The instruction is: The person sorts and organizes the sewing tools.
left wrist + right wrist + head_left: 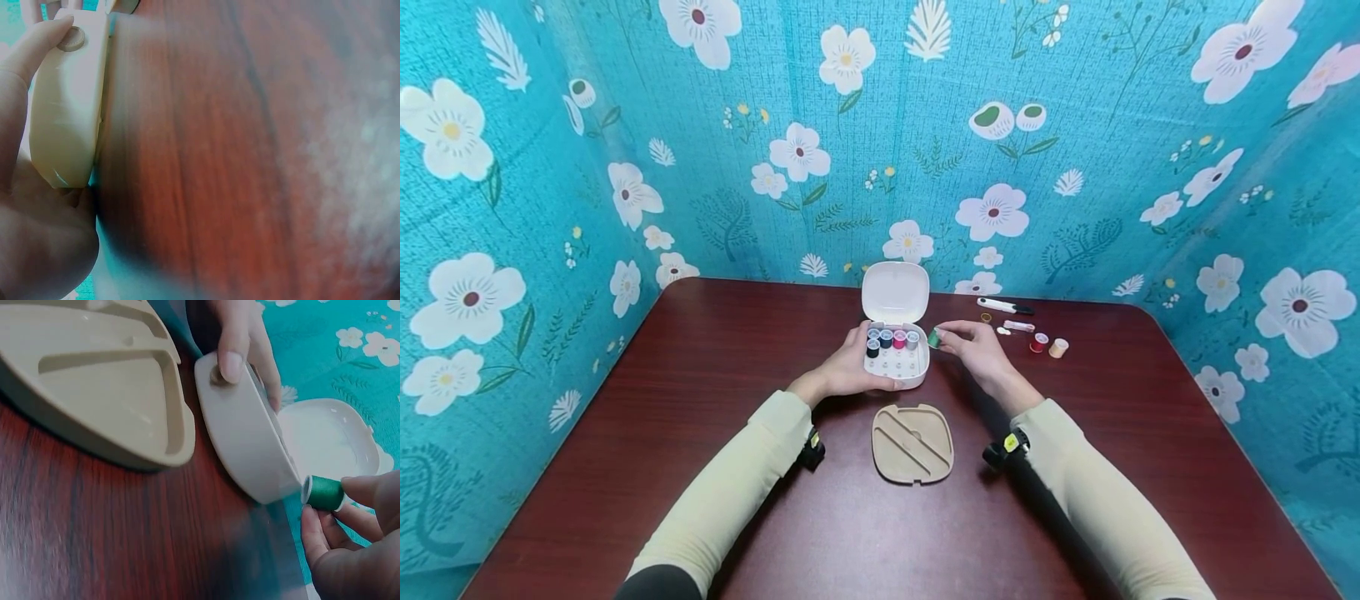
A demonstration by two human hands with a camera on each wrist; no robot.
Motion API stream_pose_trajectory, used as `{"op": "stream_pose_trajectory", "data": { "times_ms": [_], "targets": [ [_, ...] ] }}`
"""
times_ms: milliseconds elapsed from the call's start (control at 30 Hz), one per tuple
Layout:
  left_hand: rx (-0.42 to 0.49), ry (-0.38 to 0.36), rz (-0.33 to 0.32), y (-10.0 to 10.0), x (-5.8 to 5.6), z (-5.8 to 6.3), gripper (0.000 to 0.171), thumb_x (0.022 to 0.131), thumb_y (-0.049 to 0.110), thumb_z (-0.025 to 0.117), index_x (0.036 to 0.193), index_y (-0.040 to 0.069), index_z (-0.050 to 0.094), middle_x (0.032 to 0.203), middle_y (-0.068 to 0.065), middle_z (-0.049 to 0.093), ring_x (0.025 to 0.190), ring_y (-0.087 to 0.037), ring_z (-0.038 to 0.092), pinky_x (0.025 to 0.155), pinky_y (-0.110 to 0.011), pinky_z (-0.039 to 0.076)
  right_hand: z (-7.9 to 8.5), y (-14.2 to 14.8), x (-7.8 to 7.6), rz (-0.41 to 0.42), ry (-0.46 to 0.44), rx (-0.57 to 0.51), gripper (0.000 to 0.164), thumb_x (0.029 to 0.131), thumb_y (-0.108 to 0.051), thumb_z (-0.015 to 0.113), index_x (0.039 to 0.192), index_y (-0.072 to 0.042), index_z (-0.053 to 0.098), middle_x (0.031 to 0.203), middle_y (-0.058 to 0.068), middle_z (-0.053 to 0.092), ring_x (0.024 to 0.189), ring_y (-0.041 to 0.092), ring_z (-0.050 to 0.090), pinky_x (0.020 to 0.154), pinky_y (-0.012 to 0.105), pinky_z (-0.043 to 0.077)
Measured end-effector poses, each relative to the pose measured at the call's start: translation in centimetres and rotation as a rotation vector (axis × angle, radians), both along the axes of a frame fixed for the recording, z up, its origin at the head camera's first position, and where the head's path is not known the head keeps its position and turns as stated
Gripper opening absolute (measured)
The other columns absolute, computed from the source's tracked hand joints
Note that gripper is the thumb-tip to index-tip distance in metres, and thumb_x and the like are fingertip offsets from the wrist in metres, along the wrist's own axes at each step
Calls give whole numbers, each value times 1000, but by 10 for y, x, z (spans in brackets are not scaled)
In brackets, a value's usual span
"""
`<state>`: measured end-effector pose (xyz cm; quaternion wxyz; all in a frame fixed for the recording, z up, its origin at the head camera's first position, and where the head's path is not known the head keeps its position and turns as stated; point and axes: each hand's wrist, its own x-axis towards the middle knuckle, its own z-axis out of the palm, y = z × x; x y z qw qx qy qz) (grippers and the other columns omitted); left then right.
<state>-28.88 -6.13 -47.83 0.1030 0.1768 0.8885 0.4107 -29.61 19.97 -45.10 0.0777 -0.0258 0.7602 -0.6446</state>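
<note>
The green thread (pixel 326 493) (pinched by the right grip (pixel 979 348)) is best set upright in the box (pixel 247 437) held by the left grip (pixel 848 367).

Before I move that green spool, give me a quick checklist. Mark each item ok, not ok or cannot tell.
1. Green spool secure: ok, pinched between thumb and fingers of the right hand.
2. Box held: ok, the left hand grips it, thumb on its front.
3. Lid out of the way: ok, open at the back of the box.
4. Free pegs available: ok, several stand bare in front of the loaded back row.
5. Green spool above a free peg: not ok, it is beside the box.
6. Spool hole lined up with a peg: cannot tell.
</note>
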Motion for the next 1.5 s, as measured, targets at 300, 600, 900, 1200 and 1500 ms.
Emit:
{"op": "stream_pose_trajectory", "data": {
  "times_ms": [300,600,900,1200,1500],
  "targets": [
    [22,10,-6,0,1,1,119,68,48,92,156,11,20,146,-17,34,129,-29,46,109,-45,40,4,-16,0,41,49,96,32,102,-14,64,128,6,66,127,24,65,109,34,68,103,47,49],
    [6,-7,-8,-1,-5,-8,121,67,54,91,156,17,19,148,-15,33,128,-26,47,108,-42,40,4,-34,0,84,251,345,23,98,-13,70,118,-1,74,113,13,74,103,25,66,87,36,51],
    [15,-13,-11,-1,-2,-1,120,69,51,91,157,13,19,150,-19,32,130,-28,46,109,-43,40,6,-50,1,151,341,461,21,96,-11,72,114,0,75,110,13,74,100,25,70,87,42,55],
    [15,-25,-14,-2,1,4,122,71,49,90,159,14,14,152,-18,29,131,-29,46,110,-43,40,5,-62,-3,195,433,596,17,95,-11,74,108,-2,78,101,9,77,93,21,73,83,40,58],
    [3,-29,-11,-2,1,2,121,71,52,90,159,16,14,151,-16,30,127,-27,48,107,-41,41,4,-72,-3,216,474,669,12,93,-6,74,102,0,78,94,10,77,84,18,74,75,35,60]
  ]
}}
